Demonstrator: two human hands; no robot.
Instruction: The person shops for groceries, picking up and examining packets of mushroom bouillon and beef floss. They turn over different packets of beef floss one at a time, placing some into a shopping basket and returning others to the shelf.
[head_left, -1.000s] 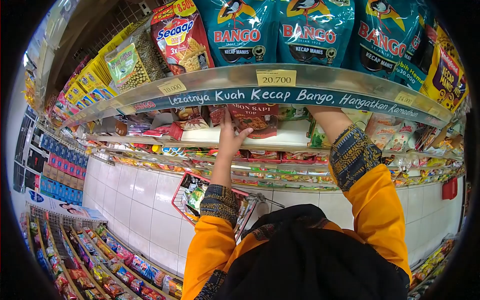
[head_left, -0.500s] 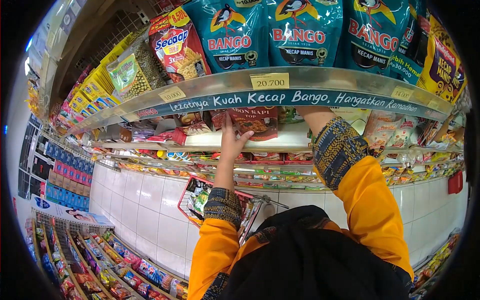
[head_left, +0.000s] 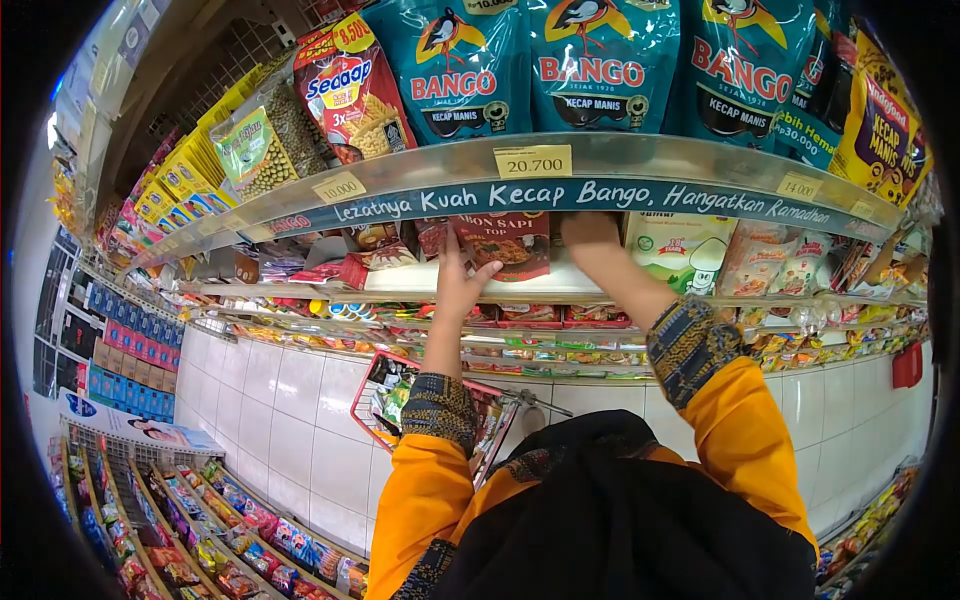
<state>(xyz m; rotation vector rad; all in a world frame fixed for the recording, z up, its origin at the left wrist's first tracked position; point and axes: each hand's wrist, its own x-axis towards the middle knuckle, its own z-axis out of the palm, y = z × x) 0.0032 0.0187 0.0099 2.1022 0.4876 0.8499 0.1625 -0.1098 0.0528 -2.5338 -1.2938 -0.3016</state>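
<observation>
Well, the left hand [head_left: 456,291] touches the red pouch [head_left: 515,247], fingers parted; the right hand [head_left: 597,248], fingers hidden, might blindly knock it.

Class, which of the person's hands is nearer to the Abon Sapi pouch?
Left. The left hand is at the left side of the pouch, touching it; the right hand is past its right side, across a gap.

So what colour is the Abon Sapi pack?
The pack is dark red, clearest in the head view.
</observation>
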